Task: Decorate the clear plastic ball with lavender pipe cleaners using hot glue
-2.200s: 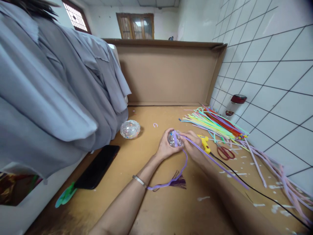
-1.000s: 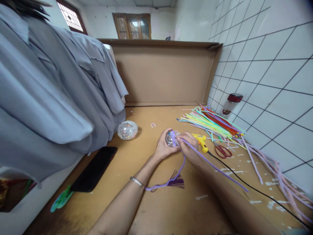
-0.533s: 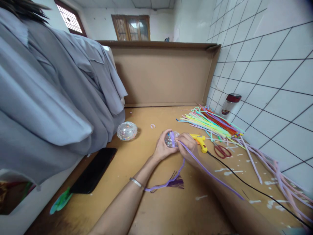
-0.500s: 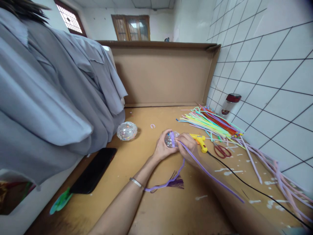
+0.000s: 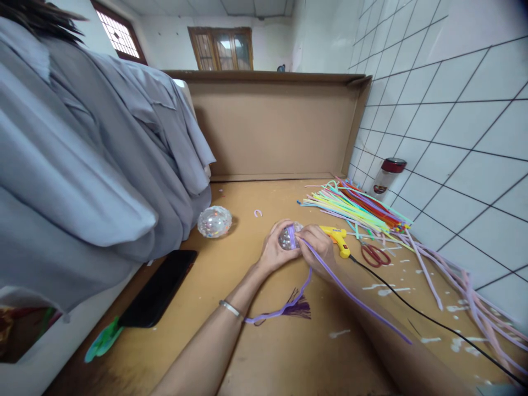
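Left fingers (image 5: 290, 253) tight around clear ball (image 5: 285, 238), right fingers (image 5: 310, 235) together on purple strip (image 5: 350, 294).

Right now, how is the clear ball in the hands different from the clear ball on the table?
The held ball is gripped in the left hand; the other ball rests on the table.
The held ball has a purple strip across it; the other ball shows none.
Fingers hide part of the held ball; no hand covers the other ball.
Both look clear and round.
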`<state>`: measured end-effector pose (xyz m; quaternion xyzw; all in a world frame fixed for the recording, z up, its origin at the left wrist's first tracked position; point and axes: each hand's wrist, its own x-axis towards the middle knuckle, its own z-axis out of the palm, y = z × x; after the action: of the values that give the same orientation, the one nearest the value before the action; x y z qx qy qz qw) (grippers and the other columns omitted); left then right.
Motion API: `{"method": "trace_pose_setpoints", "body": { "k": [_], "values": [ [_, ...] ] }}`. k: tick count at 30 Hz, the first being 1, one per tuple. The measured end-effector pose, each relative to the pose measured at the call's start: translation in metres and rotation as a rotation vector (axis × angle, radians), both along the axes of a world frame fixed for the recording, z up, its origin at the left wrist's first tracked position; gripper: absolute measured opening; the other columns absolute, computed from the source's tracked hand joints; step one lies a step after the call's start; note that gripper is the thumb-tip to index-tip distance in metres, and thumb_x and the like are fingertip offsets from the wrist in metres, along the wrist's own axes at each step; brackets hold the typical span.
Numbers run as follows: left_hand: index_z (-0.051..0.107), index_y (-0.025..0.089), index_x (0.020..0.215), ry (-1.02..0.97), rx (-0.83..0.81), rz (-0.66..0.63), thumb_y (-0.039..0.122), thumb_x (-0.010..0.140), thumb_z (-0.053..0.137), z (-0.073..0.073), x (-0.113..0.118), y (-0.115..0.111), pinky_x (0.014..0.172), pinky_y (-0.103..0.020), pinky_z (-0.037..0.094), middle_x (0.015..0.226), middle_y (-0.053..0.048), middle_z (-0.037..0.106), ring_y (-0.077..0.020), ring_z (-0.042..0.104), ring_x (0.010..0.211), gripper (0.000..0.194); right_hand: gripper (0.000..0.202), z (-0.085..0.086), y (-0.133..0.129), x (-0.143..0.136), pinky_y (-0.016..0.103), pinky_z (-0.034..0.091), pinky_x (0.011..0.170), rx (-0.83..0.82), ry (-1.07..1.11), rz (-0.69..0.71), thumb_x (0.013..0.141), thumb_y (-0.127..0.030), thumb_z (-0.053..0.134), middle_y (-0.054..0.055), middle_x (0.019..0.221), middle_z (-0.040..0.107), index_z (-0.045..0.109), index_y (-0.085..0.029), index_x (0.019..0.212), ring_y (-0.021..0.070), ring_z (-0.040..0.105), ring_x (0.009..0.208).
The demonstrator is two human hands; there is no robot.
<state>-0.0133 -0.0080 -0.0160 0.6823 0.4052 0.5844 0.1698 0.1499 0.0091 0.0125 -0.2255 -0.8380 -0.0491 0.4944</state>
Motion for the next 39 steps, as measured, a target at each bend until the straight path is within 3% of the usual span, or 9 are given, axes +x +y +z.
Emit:
{"method": "trace_pose_setpoints", "body": {
  "k": [20, 26, 30, 34, 39],
  "values": [
    [0.060, 0.021, 0.117, 0.052, 0.062, -0.009, 0.029, 0.064, 0.083, -0.0040, -0.0022, 0.0018, 0.108, -0.049, 0.045, 0.131, -0.012, 0.058, -0.0287, 0.057, 0.124, 0.058, 0.021, -0.0042, -0.0017, -0.0049, 0.032, 0.047, 0.072, 0.101, -0.037, -0.123, 0.096, -0.020, 0.047, 0.008, 0.081, 0.063, 0.065, -0.019, 0.085, 0.0191, 0.058, 0.079],
    [0.062, 0.020, 0.115, 0.079, 0.041, -0.003, 0.034, 0.065, 0.084, -0.0014, -0.0033, -0.0001, 0.108, -0.046, 0.045, 0.131, -0.014, 0.057, -0.0283, 0.057, 0.124, 0.056, 0.018, 0.0010, -0.0031, -0.0002, 0.034, 0.046, 0.070, 0.115, -0.065, -0.015, 0.088, -0.013, 0.048, 0.009, 0.085, 0.063, 0.065, -0.018, 0.092, 0.0210, 0.056, 0.080],
    [0.062, 0.020, 0.115, 0.089, 0.056, -0.016, 0.035, 0.065, 0.085, -0.0021, -0.0030, -0.0008, 0.108, -0.046, 0.045, 0.131, -0.014, 0.056, -0.0284, 0.056, 0.125, 0.057, 0.030, 0.0023, -0.0028, 0.0045, 0.036, 0.046, 0.073, 0.016, -0.009, 0.001, 0.080, -0.006, 0.043, 0.008, 0.089, 0.062, 0.065, -0.021, 0.094, 0.0219, 0.056, 0.083],
    [0.062, 0.022, 0.116, 0.156, 0.104, -0.051, 0.035, 0.065, 0.085, -0.0011, -0.0005, -0.0038, 0.108, -0.046, 0.045, 0.134, -0.014, 0.054, -0.0288, 0.055, 0.126, 0.057, 0.035, 0.0021, 0.0014, 0.0043, 0.038, 0.049, 0.082, -0.225, 0.134, -0.036, 0.082, -0.007, 0.041, 0.007, 0.096, 0.060, 0.066, -0.023, 0.101, 0.0222, 0.058, 0.092],
    [0.061, 0.022, 0.116, 0.214, 0.122, -0.051, 0.032, 0.066, 0.085, 0.0031, 0.0009, -0.0074, 0.108, -0.048, 0.044, 0.135, -0.014, 0.054, -0.0299, 0.054, 0.128, 0.056, 0.037, 0.0022, 0.0056, 0.0005, 0.037, 0.050, 0.088, -0.416, 0.185, 0.032, 0.084, -0.010, 0.040, 0.006, 0.099, 0.058, 0.068, -0.024, 0.104, 0.0210, 0.058, 0.099]
  ]
}}
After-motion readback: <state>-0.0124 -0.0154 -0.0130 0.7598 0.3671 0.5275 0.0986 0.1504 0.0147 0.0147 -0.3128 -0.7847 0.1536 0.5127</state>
